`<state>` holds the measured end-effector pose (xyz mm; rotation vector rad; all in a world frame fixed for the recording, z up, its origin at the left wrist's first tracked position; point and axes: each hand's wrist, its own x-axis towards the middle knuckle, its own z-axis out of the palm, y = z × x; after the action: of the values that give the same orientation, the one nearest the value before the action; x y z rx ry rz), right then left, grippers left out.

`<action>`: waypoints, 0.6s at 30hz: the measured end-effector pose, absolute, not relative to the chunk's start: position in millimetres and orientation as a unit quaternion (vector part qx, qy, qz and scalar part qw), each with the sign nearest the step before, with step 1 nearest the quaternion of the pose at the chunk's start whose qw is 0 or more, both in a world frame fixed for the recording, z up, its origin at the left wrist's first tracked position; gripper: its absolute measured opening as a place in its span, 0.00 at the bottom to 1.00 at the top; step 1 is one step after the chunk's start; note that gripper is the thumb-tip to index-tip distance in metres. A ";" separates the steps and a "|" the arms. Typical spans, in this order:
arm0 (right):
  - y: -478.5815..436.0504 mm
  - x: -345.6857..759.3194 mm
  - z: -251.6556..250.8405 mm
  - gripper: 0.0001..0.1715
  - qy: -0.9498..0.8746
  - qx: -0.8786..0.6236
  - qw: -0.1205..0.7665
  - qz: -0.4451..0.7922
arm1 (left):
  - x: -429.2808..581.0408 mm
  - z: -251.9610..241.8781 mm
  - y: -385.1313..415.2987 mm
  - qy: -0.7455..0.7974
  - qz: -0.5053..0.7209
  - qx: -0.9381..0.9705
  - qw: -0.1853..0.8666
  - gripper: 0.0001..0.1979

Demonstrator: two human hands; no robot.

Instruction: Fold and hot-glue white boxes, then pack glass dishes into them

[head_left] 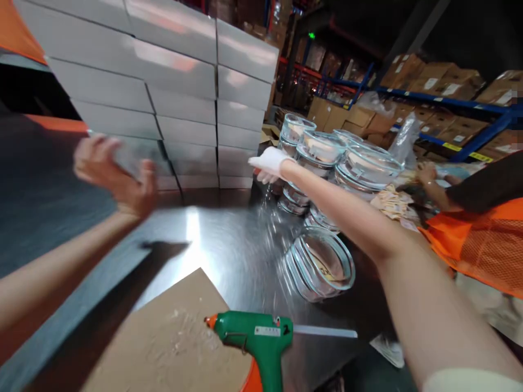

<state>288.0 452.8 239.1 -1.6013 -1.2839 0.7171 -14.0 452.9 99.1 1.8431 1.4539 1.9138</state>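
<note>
My left hand [118, 177] is raised over the left of the steel table [229, 245], blurred by motion. Its fingers curl round something clear that I cannot make out, in front of the stack of flat white boxes [183, 109]. My right hand [270, 166] reaches forward to the stacked glass containers [327, 158] with clip lids. It is closed on a white cloth [269, 159], with the fingertips showing underneath, next to the nearest stack. A single glass container [322, 264] lies tilted on the table below my right forearm.
A green glue gun [255, 335] with an orange handle lies on a cardboard sheet [171, 337] at the near edge. At the right, a co-worker in an orange vest [486, 245] has a hand [427, 174] by paper slips. Shelves of cartons [441, 81] stand behind.
</note>
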 end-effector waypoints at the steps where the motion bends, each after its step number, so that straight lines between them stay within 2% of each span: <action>1: 436.7 300.3 258.4 0.22 -0.550 -0.666 0.434 0.256 | 9.1 100.5 440.1 0.448 0.596 0.665 0.042 0.36; 3: 411.0 328.3 293.1 0.23 -0.607 -0.683 0.382 0.138 | 64.2 100.0 425.1 0.384 0.468 0.787 0.120 0.31; 5: 398.5 355.1 317.1 0.36 -0.656 -0.716 0.212 -0.111 | 123.7 96.5 429.8 0.359 0.387 0.826 0.197 0.31; 7: 398.0 375.6 327.1 0.42 -0.635 -0.731 0.045 -0.247 | 177.4 91.7 452.6 0.381 0.369 0.814 0.238 0.34; 10: 403.8 393.3 323.8 0.36 -0.614 -0.743 -0.070 -0.258 | 234.6 84.0 499.7 0.416 0.373 0.779 0.284 0.40; 14: 392.2 408.5 315.5 0.30 -0.644 -0.712 -0.099 -0.262 | 276.1 64.7 545.0 0.427 0.399 0.744 0.324 0.54; 16: 377.7 417.6 315.3 0.29 -0.655 -0.699 -0.110 -0.263 | 290.6 50.3 557.2 0.412 0.413 0.739 0.338 0.65; 18: 363.8 428.0 316.8 0.29 -0.650 -0.705 -0.111 -0.263 | 303.4 36.8 565.8 0.400 0.429 0.732 0.346 0.70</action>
<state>428.0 363.8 316.8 -2.3856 -2.2000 -0.8902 303.4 565.8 36.8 1.9013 1.0381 1.1138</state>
